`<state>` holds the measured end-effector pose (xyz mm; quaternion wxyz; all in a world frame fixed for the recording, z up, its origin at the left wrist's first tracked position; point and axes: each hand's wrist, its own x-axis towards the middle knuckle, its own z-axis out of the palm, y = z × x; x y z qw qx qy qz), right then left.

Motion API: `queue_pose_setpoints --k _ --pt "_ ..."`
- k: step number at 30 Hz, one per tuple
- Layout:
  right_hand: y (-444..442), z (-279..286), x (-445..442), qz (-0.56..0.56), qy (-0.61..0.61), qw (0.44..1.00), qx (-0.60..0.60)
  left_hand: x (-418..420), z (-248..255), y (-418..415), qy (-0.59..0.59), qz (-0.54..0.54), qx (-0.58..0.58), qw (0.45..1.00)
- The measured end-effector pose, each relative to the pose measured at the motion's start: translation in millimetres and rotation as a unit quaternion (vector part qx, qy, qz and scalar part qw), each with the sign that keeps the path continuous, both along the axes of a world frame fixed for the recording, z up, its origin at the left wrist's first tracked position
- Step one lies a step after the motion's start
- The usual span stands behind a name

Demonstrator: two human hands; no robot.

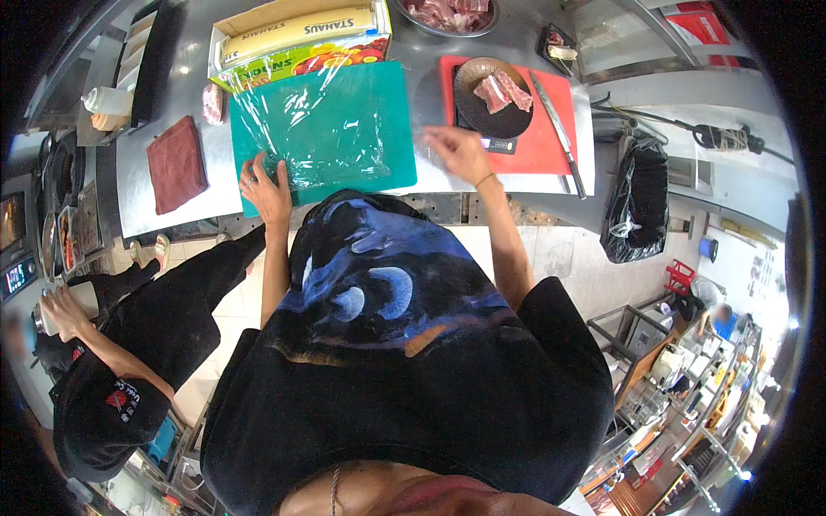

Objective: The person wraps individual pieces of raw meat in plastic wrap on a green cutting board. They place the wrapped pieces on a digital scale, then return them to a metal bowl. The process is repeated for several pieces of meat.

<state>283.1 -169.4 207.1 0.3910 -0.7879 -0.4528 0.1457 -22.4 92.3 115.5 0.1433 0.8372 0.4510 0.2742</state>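
Observation:
Clear plastic wrap (335, 138) lies over a green cutting board (400, 84), running from an open wrap box (303, 64) with a roll inside. My left hand (266, 190) rests at the wrap's lower left corner, thumb and fingers apart. Between the green board and a red cutting board (548, 155) is my right hand (461, 155), slightly blurred, with nothing visible in it. Just beyond it, a dark round plate (474, 122) with raw meat pieces (500, 91) sits on a digital scale (500, 146). A long knife (555, 122) lies along the red board's right side.
A metal bowl of raw meat (448, 16) stands at the back. Left of the green board are a meat piece (212, 104) and a brown cloth (177, 164). A black-lined bin (639, 200) hangs at right. Another person (129, 374) stands close on the left.

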Motion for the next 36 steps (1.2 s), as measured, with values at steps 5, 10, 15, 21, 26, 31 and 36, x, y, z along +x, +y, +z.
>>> queue_pose_setpoints --k 5,10,15,21,26,31,36 --pt "-8 12 82 -0.164 -0.179 0.969 0.056 -1 -1 1 -0.001 -0.005 0.012 1.0" --pt "-17 27 133 -0.196 -0.253 0.947 -0.017 -7 -1 2 -0.013 -0.022 0.003 1.0" --pt "-30 4 167 -0.197 -0.265 0.943 -0.038 -6 0 2 -0.034 -0.03 -0.012 0.999" --pt "-25 3 175 -0.19 -0.25 0.947 -0.065 -10 8 2 -0.06 -0.026 -0.055 0.996" --pt "-24 12 183 -0.2 -0.21 0.952 -0.101 -12 13 0 -0.148 -0.001 -0.095 0.984" --pt "-44 2 231 -0.114 -0.19 0.968 -0.117 -9 15 3 -0.225 0.026 -0.154 0.962" --pt "-33 30 212 -0.068 -0.138 0.938 -0.31 -9 12 2 -0.205 0.044 -0.11 0.971"
